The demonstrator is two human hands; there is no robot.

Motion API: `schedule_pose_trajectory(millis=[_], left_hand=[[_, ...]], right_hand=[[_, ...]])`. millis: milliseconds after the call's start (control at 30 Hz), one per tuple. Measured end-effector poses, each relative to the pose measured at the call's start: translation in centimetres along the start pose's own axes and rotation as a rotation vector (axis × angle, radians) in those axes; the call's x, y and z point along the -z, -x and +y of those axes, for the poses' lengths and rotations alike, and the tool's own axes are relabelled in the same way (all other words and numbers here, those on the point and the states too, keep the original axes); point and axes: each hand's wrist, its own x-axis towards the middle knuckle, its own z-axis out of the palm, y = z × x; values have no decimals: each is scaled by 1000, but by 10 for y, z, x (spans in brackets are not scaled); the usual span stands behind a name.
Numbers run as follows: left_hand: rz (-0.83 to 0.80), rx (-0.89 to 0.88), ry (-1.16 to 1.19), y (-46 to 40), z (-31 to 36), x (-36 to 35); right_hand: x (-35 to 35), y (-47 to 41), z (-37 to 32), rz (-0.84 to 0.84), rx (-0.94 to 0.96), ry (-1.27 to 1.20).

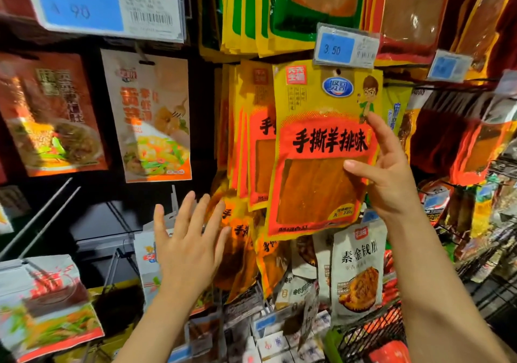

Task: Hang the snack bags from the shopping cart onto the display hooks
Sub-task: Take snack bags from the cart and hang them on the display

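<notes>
Clearly the risk sits at the bag's top hole: the right hand pinches only its right edge, thumb in front and fingers mostly behind, so the bag could swing and miss the hook. Left of that grip and nearer, the left hand is spread flat, holding nothing. Above the grip, the price tag hides the hook tip; I can't tell whether it's threaded. The cart is cut off below.

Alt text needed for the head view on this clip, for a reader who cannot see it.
A person's right hand holds a yellow and orange snack bag by its right edge, up at the display hooks just under a blue 3.50 price tag. The left hand hovers open, lower left, holding nothing. More snack bags hang all around.
</notes>
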Motion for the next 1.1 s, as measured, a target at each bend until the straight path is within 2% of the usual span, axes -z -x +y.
schedule_pose_trajectory(millis=[133, 533, 767, 967, 1100], left_hand=[[50, -4, -18, 1, 1, -5], [115, -30, -29, 6, -2, -13], [101, -61, -19, 5, -1, -12], [89, -101, 23, 4, -4, -9], [40, -135, 25, 18, -5, -10]], right_hand=[[-1, -3, 1, -26, -13, 18], [-11, -11, -16, 79, -128, -8], [-13, -14, -16, 89, -227, 29], [-39, -53, 10, 161, -342, 181], [-61, -72, 33, 223, -262, 402]])
